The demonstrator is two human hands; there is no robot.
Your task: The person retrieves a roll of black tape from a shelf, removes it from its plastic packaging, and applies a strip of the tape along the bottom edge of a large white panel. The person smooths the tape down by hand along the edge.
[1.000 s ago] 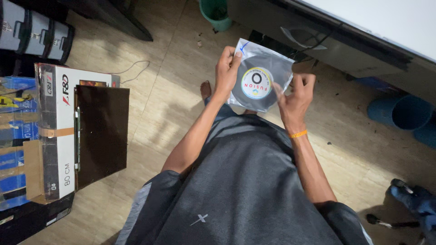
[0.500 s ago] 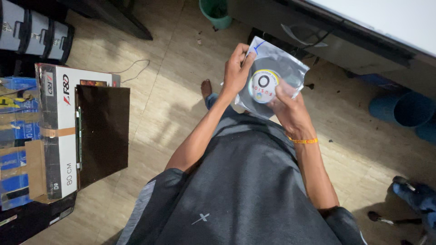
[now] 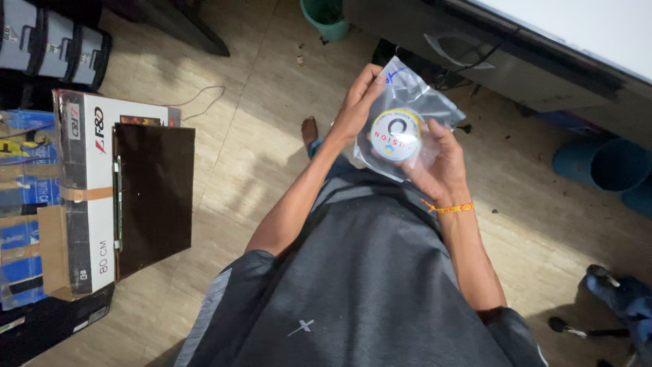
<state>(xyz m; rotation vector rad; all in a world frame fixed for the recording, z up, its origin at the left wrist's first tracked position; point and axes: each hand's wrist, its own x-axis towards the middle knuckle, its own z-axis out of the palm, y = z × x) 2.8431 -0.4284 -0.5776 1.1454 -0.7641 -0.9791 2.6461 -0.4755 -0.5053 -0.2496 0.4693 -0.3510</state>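
Bagged spool (image 3: 396, 135) between both hands (image 3: 435, 163)

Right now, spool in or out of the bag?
In: the spool shows through the clear bag, held by both hands.

Both arms raised in front of torso, elbows bent, forearms converging. Left hand (image 3: 356, 105) higher, palm turned inward, fingers extended upward and pinched at the tips, thumb opposed. Right hand (image 3: 441, 163) lower, cupped palm-up, fingers curled in a grip; thin orange band on that wrist.
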